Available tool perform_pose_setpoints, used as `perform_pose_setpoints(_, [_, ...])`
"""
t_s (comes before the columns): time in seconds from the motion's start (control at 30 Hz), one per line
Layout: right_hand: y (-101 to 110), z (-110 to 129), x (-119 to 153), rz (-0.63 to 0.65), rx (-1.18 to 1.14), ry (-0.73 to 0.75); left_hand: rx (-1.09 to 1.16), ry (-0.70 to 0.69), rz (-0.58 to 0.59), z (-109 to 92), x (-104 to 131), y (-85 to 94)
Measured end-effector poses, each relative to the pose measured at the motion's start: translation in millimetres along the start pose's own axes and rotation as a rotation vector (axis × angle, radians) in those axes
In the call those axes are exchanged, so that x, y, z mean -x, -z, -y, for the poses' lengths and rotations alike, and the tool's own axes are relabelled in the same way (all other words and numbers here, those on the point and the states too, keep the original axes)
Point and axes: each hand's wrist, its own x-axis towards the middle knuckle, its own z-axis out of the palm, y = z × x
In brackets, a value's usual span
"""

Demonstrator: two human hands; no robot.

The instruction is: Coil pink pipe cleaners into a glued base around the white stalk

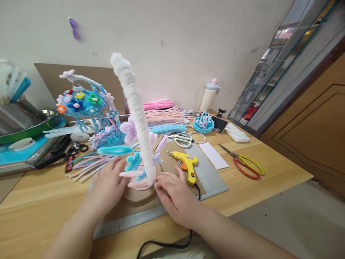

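A pipe-cleaner craft stands upright before me, with a white wrapped stem (140, 126) on a round cardboard base (140, 196). Around the stem's lower part sit a purple flower (128, 129), a blue flower (133, 162) and a long turquoise loop (115, 150). Pink pipe cleaner covers part of the base. My left hand (110, 181) grips the base's left side, its fingertips partly hidden behind the craft. On the opposite side, my right hand (174, 192) has its fingers curled against the base's edge. Beyond it lies a yellow glue gun (187, 163).
Beneath the craft is a grey cutting mat (215, 181). Red-and-yellow scissors (245, 165), white-handled scissors (183, 139) and a white card (214, 155) lie to the right. Behind are pipe-cleaner bundles (164, 117), a bottle (209, 94) and a flowered blue craft (86, 100). A black cord (167, 245) runs in front.
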Motion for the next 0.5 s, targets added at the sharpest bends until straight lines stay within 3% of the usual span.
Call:
perform_pose_setpoints(0.13, [-4,-3,2,0.0,-0.012,-0.02,-0.122,0.127,0.013,12,34,-7.8])
perform_pose_setpoints(0.23, [-8,-8,5,0.003,-0.046,-0.03,-0.01,0.148,0.031,12,48,-17.7])
perform_pose_setpoints(0.33, [-10,-8,7,0.003,-0.114,-0.021,0.074,0.141,0.019,8,44,-21.7])
perform_pose_setpoints(0.5, [-15,6,13,0.004,-0.097,0.032,0.159,0.066,0.046,11,17,-18.9])
